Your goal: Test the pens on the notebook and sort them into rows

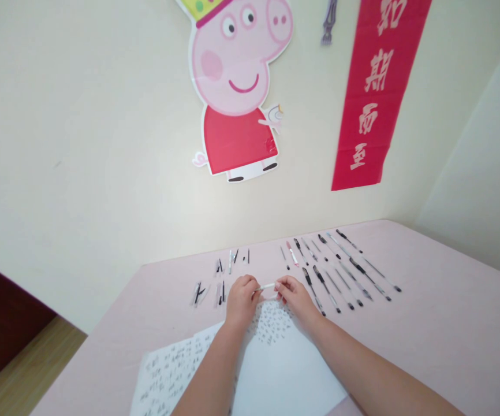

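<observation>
Both my hands meet over the pink table (440,323), holding a thin clear pen barrel (267,286) level between them. My left hand (241,300) pinches its left end with curled fingers. My right hand (292,293) pinches its right end. Just under them lies a white sheet of paper (284,375) covered in small black scribbles. A second written sheet (167,375) lies to its left.
A row of several black and clear pens (345,271) lies to the right of my hands. Small pen parts and caps (219,283) lie to the left. The cream wall behind carries a cartoon pig cut-out (239,86) and a red banner (375,92).
</observation>
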### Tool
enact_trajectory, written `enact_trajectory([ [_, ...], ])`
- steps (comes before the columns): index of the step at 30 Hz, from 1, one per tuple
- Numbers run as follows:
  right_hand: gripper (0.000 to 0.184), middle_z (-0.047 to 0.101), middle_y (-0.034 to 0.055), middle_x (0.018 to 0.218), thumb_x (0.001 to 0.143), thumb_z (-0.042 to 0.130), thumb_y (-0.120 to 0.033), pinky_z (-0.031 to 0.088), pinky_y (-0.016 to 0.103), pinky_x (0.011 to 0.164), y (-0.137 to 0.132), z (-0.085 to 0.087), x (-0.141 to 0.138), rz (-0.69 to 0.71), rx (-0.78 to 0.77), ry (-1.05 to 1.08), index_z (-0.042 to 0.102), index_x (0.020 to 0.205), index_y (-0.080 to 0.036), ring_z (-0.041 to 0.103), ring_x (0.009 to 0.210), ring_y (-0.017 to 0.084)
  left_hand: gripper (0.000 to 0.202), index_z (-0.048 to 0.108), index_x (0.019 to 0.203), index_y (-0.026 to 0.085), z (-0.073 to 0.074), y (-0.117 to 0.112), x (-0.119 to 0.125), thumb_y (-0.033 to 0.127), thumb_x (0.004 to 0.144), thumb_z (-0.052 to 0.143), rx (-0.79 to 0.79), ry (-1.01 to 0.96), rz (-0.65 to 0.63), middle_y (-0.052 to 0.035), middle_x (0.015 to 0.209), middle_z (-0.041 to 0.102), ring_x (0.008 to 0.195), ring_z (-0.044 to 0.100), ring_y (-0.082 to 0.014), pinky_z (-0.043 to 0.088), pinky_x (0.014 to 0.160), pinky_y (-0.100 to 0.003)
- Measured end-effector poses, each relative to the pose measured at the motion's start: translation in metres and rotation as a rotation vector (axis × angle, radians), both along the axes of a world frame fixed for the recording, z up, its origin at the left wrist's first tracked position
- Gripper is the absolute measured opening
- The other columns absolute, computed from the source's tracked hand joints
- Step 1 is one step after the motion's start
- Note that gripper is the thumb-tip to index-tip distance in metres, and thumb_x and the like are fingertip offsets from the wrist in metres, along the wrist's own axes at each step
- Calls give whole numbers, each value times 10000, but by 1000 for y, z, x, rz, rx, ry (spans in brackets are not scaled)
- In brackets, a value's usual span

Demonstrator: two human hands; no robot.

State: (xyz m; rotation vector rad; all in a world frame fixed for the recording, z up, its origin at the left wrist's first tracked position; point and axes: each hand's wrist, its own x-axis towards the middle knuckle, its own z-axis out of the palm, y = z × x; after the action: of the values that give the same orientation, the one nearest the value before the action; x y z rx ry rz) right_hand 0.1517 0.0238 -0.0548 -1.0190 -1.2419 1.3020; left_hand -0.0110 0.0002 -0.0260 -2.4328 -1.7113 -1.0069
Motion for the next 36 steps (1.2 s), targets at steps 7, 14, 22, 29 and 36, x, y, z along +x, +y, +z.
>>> enact_trajectory([
  [7, 380, 524, -41, 664, 674, 637, -419, 346, 196, 398, 1, 2, -2, -63, 4, 96, 505, 954, -199, 504, 488, 101, 110, 567, 729, 184, -3, 1, -2, 218, 818, 511, -29, -70, 69, -31, 791, 572, 788, 533, -171, 405, 720, -289],
  [14, 225, 559, 2, 793, 795, 522, -289, 448, 235, 538, -8, 3, -2, -84, 321, -178, 506, 1002, -201, 537, 611, 115, 166, 569, 712, 180, -4, 2, -2, 276, 829, 499, -37, -117, 119, -33, 770, 578, 767, 546, -175, 404, 702, -291],
  [22, 564, 596, 48, 1074, 788, 421, -73, 481, 303, 777, -17, 5, -3, 15, 580, -507, 438, 1318, -265, 568, 849, 151, 146, 578, 710, 178, 11, -2, 10, 252, 812, 504, -59, -130, 36, -34, 767, 588, 783, 548, -172, 412, 738, -296],
  [29, 515, 600, 61, 1210, 795, 442, -113, 488, 327, 846, -11, -2, -2, -43, 474, -452, 495, 1292, -233, 600, 970, 177, 193, 615, 717, 171, 20, -4, 14, 308, 813, 518, -186, -95, -30, -46, 785, 606, 798, 562, -175, 422, 744, -294],
  [36, 479, 652, 65, 1137, 773, 444, -133, 528, 312, 760, -7, -3, -1, -54, 336, -356, 563, 1229, -215, 656, 794, 158, 301, 634, 948, 187, 36, -18, -8, 381, 849, 427, -353, -105, -50, -73, 944, 633, 817, 585, -176, 445, 759, -301],
])
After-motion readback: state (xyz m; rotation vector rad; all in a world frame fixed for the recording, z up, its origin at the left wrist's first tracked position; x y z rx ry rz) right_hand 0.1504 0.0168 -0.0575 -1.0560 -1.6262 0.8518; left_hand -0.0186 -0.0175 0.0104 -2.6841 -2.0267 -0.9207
